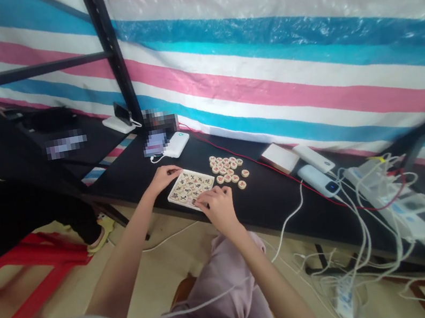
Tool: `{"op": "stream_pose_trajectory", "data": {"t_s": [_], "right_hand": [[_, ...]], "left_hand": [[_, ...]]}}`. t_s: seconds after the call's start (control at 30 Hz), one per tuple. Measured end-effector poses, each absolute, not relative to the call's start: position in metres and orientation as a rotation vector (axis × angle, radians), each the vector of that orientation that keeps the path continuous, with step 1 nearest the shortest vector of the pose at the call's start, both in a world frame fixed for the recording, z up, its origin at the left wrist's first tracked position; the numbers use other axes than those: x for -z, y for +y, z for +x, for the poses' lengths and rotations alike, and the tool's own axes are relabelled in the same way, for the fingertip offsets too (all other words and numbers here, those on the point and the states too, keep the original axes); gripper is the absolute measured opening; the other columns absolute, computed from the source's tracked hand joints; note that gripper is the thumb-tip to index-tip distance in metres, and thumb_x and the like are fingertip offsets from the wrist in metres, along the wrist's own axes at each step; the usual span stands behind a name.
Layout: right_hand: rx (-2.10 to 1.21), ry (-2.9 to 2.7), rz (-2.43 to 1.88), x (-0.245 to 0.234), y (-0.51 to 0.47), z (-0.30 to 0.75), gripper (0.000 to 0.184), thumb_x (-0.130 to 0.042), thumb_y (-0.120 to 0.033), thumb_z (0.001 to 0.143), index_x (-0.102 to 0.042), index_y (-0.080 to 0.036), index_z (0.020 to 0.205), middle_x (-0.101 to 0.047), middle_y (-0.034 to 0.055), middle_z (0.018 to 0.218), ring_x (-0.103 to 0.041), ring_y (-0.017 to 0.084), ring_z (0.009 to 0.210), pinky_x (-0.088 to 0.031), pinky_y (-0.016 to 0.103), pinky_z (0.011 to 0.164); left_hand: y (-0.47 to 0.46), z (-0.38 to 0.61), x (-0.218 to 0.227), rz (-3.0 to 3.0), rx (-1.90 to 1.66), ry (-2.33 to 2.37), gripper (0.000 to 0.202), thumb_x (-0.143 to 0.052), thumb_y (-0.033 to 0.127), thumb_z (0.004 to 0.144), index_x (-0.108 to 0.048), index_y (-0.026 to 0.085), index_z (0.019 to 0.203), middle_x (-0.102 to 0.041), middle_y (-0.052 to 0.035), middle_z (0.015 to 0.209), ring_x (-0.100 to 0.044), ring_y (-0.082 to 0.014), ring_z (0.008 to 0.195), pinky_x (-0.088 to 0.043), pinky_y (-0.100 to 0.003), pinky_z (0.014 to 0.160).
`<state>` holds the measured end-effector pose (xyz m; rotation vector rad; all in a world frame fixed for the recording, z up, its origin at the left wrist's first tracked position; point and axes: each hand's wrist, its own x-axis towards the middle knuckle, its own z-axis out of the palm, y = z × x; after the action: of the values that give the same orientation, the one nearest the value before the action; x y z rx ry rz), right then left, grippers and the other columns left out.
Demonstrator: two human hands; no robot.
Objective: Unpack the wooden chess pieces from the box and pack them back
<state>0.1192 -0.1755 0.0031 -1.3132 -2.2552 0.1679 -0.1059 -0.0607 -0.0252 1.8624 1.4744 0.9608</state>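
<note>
A shallow white tray [169,200] lies near the front edge of the black table, filled with round Chinese chess pieces [188,189] marked in dark characters. My left hand [165,176] is closed at the tray's far left corner, fingertips on its rim. Over the near right corner bends my right hand [218,206], its curled fingers on the tray's edge and partly covering the pieces there. Just beyond the tray, to the right, loose chess pieces [223,166] with red characters lie in a cluster, several of them apart from the rest.
A white power bank [177,144] lies behind the tray. At right are a white box [280,158], a light blue power bank [318,181] and tangled white cables [364,226]. A red cable crosses the table [262,210]. Another person sits at left by a red stool [44,252].
</note>
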Motion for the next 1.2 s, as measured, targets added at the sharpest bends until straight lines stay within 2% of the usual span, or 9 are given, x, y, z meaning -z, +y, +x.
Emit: {"op": "stream_pose_trajectory", "data": {"t_s": [0.17,0.27,0.4,0.47,0.57,0.63,0.73,0.93,1.2], "right_hand": [[-0.146,-2.256,-1.277,-0.002,-0.184,0.12,0.02,-0.05,-0.034,0.09,-0.069,-0.032,0.092,-0.063,-0.0005,0.109,-0.046,0.019,0.096,-0.024,0.038,0.082],[-0.051,-2.201,-1.345,-0.009,-0.17,0.14,0.026,-0.045,-0.028,0.092,-0.063,-0.036,0.109,-0.057,0.0006,0.121,-0.045,0.02,0.103,-0.026,0.038,0.084],[0.145,-2.04,-1.617,-0.022,-0.117,0.192,0.039,-0.037,-0.015,0.09,-0.057,-0.03,0.12,-0.054,0.006,0.127,-0.046,0.023,0.105,-0.03,0.041,0.085],[0.189,-2.169,-1.65,-0.024,-0.088,0.217,0.045,-0.038,-0.009,0.085,-0.057,-0.029,0.121,-0.051,0.0057,0.132,-0.046,0.024,0.11,-0.032,0.042,0.085],[0.163,-2.436,-1.647,-0.021,-0.061,0.241,0.05,-0.041,-0.008,0.081,-0.054,-0.03,0.124,-0.043,0.0038,0.141,-0.04,0.026,0.121,-0.036,0.042,0.085],[0.094,-2.488,-1.692,-0.015,-0.056,0.249,0.046,-0.041,-0.012,0.084,-0.054,-0.031,0.124,-0.045,0.0025,0.139,-0.041,0.025,0.12,-0.038,0.04,0.084],[0.077,-2.347,-1.806,-0.007,-0.063,0.26,0.036,-0.038,-0.019,0.089,-0.058,-0.03,0.118,-0.054,0.0023,0.13,-0.05,0.021,0.11,-0.039,0.035,0.082],[0.176,-2.103,-1.901,0.004,-0.091,0.291,0.021,-0.046,-0.025,0.089,-0.063,-0.022,0.099,-0.065,0.005,0.105,-0.056,0.019,0.091,-0.036,0.028,0.07],[0.343,-1.956,-1.99,0.013,-0.138,0.294,0.021,-0.045,-0.024,0.09,-0.064,-0.016,0.089,-0.066,0.0092,0.093,-0.056,0.02,0.079,-0.027,0.03,0.065]], "left_hand": [[-0.06,-0.106,0.026,1.845,-0.971,1.467,0.038,-0.059,0.045,0.075,-0.073,0.014,0.093,-0.071,-0.0064,0.082,-0.06,-0.0188,0.074,-0.043,-0.027,0.069],[-0.062,-0.105,0.024,1.864,-0.964,1.452,0.036,-0.059,0.044,0.076,-0.073,0.014,0.09,-0.072,-0.0072,0.085,-0.06,-0.0192,0.075,-0.043,-0.028,0.071],[-0.063,-0.105,0.021,1.86,-0.965,1.447,0.036,-0.059,0.045,0.075,-0.073,0.015,0.088,-0.072,-0.0072,0.087,-0.06,-0.0201,0.077,-0.044,-0.028,0.071],[-0.064,-0.105,0.02,1.845,-0.961,1.454,0.036,-0.059,0.045,0.075,-0.073,0.015,0.088,-0.072,-0.0073,0.086,-0.061,-0.0207,0.077,-0.044,-0.028,0.071],[-0.065,-0.106,0.019,1.83,-0.949,1.451,0.037,-0.058,0.046,0.075,-0.073,0.014,0.089,-0.072,-0.0079,0.089,-0.061,-0.0213,0.08,-0.044,-0.029,0.073],[-0.065,-0.106,0.018,1.819,-0.94,1.447,0.039,-0.057,0.046,0.076,-0.072,0.014,0.091,-0.072,-0.008,0.09,-0.062,-0.0212,0.081,-0.044,-0.029,0.073],[-0.065,-0.105,0.017,1.824,-0.93,1.459,0.039,-0.057,0.046,0.076,-0.072,0.013,0.091,-0.072,-0.0077,0.088,-0.061,-0.0203,0.079,-0.044,-0.028,0.073],[-0.064,-0.105,0.019,1.844,-0.944,1.47,0.039,-0.058,0.046,0.076,-0.072,0.013,0.09,-0.071,-0.007,0.085,-0.059,-0.0182,0.075,-0.042,-0.027,0.07],[-0.063,-0.106,0.022,1.852,-0.958,1.47,0.038,-0.059,0.045,0.075,-0.073,0.013,0.093,-0.071,-0.0065,0.083,-0.058,-0.0173,0.072,-0.043,-0.026,0.07]]}}
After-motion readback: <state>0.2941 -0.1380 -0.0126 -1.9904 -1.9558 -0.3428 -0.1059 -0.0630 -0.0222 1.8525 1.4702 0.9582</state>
